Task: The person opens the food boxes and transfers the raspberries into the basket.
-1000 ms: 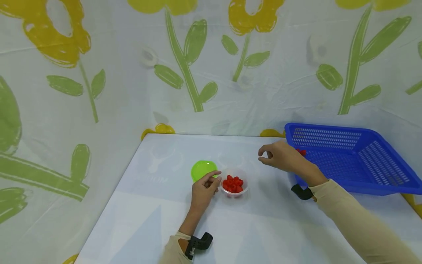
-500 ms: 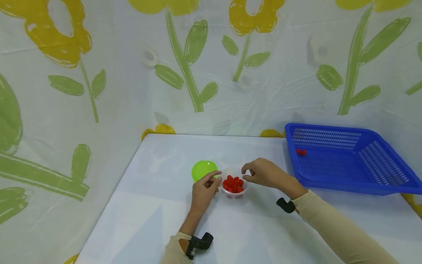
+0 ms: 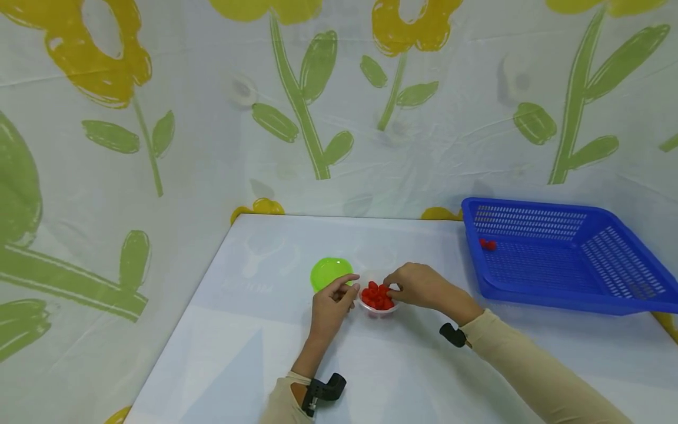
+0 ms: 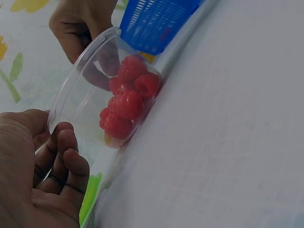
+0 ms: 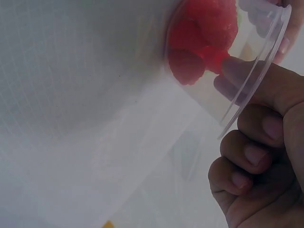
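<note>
A clear plastic cup (image 4: 83, 95) stands on the table with several red raspberries (image 4: 127, 102) in its bottom. At the cup's left edge my left hand (image 3: 328, 312) holds the rim between thumb and fingers. My right hand (image 3: 424, 287) reaches over the right side of the rim, thumb and index finger inside the cup. In the right wrist view those two fingertips pinch a raspberry (image 5: 214, 59), while the other fingers curl outside the wall. The cup wall partly blurs this contact.
A bright green lid or dish (image 3: 329, 272) lies just behind my left hand. To the right stands a blue perforated basket (image 3: 545, 303), with a few red berries (image 3: 488, 244) in its left corner. A flower-printed curtain (image 3: 371, 159) borders the white table (image 3: 254, 347).
My right hand has moved left from beside the basket to the cup, and its fingertips have gone in among the raspberries. The left hand has stayed at the cup.
</note>
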Motion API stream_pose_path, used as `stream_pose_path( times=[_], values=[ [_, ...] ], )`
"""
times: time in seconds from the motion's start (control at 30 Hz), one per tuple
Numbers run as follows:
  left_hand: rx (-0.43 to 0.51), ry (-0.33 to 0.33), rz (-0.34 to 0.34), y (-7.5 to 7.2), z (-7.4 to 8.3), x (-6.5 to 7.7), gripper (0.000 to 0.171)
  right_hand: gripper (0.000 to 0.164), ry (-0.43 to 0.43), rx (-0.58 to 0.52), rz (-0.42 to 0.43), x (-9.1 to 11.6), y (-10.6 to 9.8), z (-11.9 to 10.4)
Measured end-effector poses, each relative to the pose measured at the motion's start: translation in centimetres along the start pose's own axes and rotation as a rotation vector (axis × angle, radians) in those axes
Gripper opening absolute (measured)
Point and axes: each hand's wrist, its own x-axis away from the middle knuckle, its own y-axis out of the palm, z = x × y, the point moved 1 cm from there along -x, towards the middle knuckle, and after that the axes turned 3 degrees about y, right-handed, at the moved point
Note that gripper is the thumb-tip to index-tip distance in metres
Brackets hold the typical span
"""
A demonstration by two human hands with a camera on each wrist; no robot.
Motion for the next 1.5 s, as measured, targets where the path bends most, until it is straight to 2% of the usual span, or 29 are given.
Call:
stream_pose_path(
  times=[0.1, 0.23, 0.57, 0.83, 1.07, 1.17, 1.4, 1.5],
  values=[
    [0.001, 0.007, 0.005, -0.2, 1.0, 0.1, 0.023, 0.017, -0.021, 0.027, 0.013, -0.1, 0.1, 0.1],
    [0.006, 0.004, 0.009, -0.2, 1.2, 0.1, 0.022, 0.015, -0.044, 0.055, 0.028, -0.2, 0.1, 0.2],
    [-0.018, 0.006, 0.020, 0.0, 1.3, 0.3, 0.022, 0.012, -0.032, -0.003, 0.049, 0.2, -0.2, 0.4],
    [-0.020, 0.013, 0.016, 0.0, 1.1, 0.2, 0.022, 0.015, -0.004, -0.079, 0.145, 1.7, -1.8, 1.0],
    [-0.026, 0.008, 0.024, 0.0, 0.7, 0.2, 0.021, 0.016, 0.087, -0.135, 0.195, 2.9, -4.3, 1.9],
    [-0.032, 0.008, 0.025, 0.0, 0.5, 0.1, 0.021, 0.016, 0.099, -0.154, 0.229, 3.5, -5.5, 2.7],
    [-0.043, -0.005, 0.029, 0.3, -2.8, -0.4, 0.024, 0.013, 0.134, -0.127, 0.355, 5.3, -8.0, 5.0],
    [-0.033, -0.010, 0.024, 0.3, -3.0, -0.4, 0.023, 0.012, 0.181, -0.127, 0.378, 6.1, -9.2, 5.9]
  ],
)
